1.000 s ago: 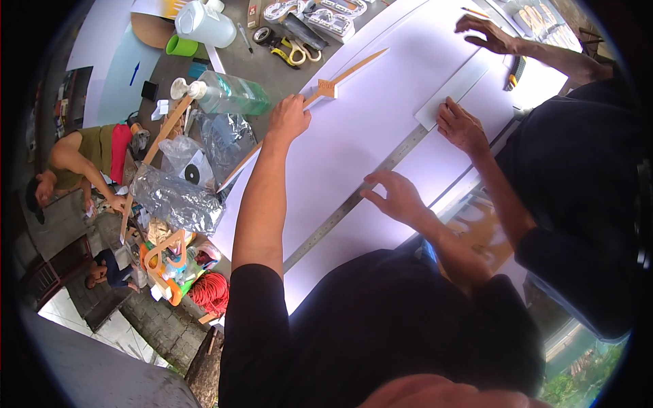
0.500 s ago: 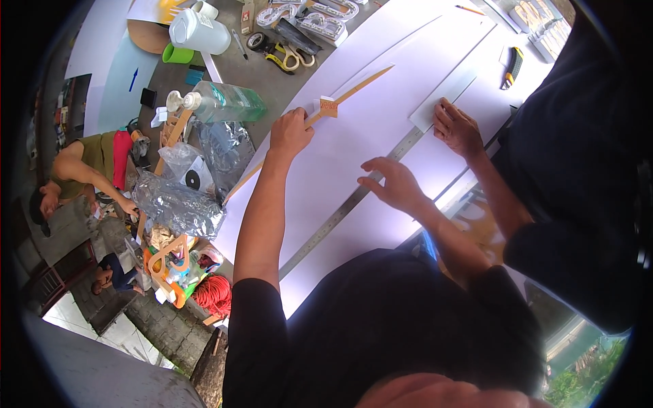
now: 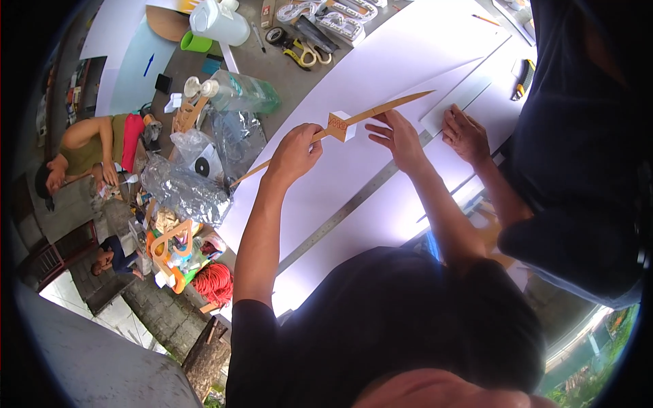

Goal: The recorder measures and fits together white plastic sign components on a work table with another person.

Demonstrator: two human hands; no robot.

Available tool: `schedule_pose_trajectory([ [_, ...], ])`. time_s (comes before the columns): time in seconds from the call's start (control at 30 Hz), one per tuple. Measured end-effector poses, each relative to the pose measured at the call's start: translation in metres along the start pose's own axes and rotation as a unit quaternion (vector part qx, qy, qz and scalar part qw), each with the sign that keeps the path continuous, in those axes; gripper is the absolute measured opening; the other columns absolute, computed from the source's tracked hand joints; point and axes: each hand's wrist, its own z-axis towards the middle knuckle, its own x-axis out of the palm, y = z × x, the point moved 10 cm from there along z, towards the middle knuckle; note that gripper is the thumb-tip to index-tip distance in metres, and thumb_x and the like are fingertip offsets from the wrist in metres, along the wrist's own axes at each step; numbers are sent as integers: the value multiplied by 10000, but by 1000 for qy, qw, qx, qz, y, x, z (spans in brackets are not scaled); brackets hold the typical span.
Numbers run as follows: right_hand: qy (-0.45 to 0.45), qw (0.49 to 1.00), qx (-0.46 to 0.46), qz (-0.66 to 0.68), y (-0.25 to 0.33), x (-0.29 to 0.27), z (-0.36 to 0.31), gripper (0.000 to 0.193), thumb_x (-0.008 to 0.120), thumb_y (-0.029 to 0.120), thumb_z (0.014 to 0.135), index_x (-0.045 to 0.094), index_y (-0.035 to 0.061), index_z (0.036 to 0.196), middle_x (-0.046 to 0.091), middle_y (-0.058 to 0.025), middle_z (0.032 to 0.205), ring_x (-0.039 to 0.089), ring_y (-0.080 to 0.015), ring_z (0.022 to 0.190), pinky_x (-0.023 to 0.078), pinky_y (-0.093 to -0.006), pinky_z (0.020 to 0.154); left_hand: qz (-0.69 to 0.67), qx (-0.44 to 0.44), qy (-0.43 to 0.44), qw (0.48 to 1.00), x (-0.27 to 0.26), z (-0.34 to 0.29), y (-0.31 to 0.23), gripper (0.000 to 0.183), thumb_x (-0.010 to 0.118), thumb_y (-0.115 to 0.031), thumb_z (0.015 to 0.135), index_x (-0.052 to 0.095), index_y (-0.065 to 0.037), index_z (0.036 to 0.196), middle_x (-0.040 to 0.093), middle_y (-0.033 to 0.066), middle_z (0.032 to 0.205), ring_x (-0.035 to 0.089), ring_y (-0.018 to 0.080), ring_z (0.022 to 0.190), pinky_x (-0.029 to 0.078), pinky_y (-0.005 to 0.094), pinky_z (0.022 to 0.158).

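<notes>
A long, thin brown strip, tapering to a point, is held up slantwise over a large white sheet. A small angular brown-and-white piece with red marks sits near its middle. My left hand is closed on the strip just left of that piece. My right hand pinches the strip's lower edge right of it, the other fingers partly spread. Below my hands a long metal ruler lies across the sheet. A co-worker's hand presses on a translucent flat plate at the right.
A yellow-black cutter lies far right, a pencil at the far edge. Left of the sheet are a green-liquid pump bottle, scissors, clear plastic wrap and red cord. Another person works at far left.
My right hand has moved up from over the ruler and taken hold of the strip. The strip has been raised and shifted right. The co-worker's hand stays by the plate.
</notes>
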Motion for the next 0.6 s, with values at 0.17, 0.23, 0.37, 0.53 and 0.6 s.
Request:
schedule_pose_trajectory([
  [0.17, 28, 995, -15, 90, 8, 32, 5, 499, 522, 326, 1044, 449, -27, 1388, 590, -195, 1293, 614, -308, 1172, 527, -390, 979, -5, 35, -28, 999, -12, -19, -14, 243, 627, -75, 911, 631, 6, 1141, 665, 199, 1093, 616, 403, 1036, 492, 460, 896],
  [0.23, 40, 996, -20, 71, 7, 40, 9, 475, 521, 303, 1042, 452, -32, 1371, 602, -199, 1269, 619, -306, 1163, 529, -395, 978, -11, 28, -31, 999, -13, -24, -17, 232, 628, -85, 921, 634, 7, 1134, 667, 198, 1086, 617, 402, 1027, 491, 460, 889],
  [0.37, 14, 998, -19, 65, 11, 50, 23, 253, 541, 250, 1048, 516, 14, 1135, 675, -170, 1102, 694, -257, 983, 587, -383, 838, -42, 16, -33, 998, -19, -31, -23, 207, 629, -113, 943, 646, 10, 1109, 670, 200, 1058, 615, 405, 1006, 485, 462, 876],
  [0.53, 42, 998, -50, 14, 17, 63, 27, 288, 514, 239, 1033, 501, -14, 1171, 681, -182, 1076, 680, -299, 1025, 553, -391, 894, -27, 15, -62, 998, -28, -39, -29, 197, 622, -124, 952, 654, -4, 1104, 668, 198, 1039, 616, 405, 995, 490, 462, 856],
  [0.6, 38, 996, -78, -25, 21, 53, 22, 298, 514, 248, 1035, 497, -12, 1180, 695, -152, 954, 693, -276, 924, 551, -351, 822, -27, 15, -72, 997, -32, -43, -36, 195, 617, -122, 955, 653, -9, 1111, 666, 197, 1036, 617, 405, 992, 493, 461, 848],
])
